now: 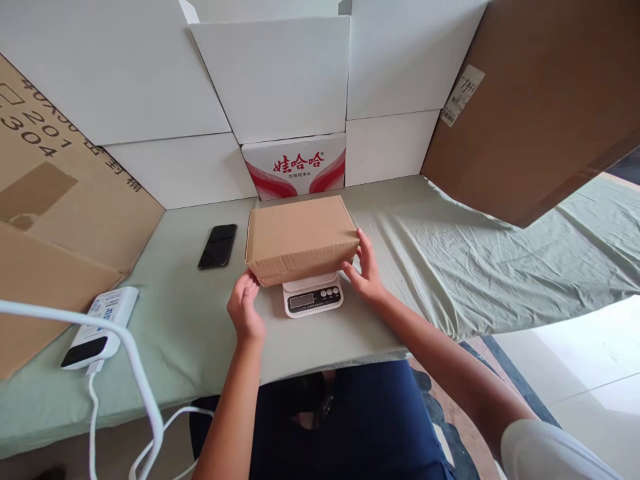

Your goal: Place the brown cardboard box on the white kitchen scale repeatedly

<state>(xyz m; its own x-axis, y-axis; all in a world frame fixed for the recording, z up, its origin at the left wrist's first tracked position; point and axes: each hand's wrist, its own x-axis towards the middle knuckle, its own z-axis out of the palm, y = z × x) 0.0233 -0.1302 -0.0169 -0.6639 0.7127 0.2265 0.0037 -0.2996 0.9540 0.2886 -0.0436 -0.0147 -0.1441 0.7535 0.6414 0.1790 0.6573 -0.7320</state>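
A closed brown cardboard box [303, 233] sits on or just above a small white kitchen scale [314, 295]; I cannot tell whether its full weight rests there. The scale's front panel, with a dark display and several round buttons, shows below the box, while its platform is hidden. My left hand [247, 308] has its fingers curled against the box's lower left corner. At the right end, my right hand [367, 270] grips the box's near corner, thumb on the front and fingers along the side.
A black phone [218, 247] lies left of the box. Farther left is a white power bank [103, 327] with a white cable [143, 373] plugged in. White cartons [280, 80] line the back, with large brown cartons at the left and right [540, 100]. A green cloth [415, 247] covers the table.
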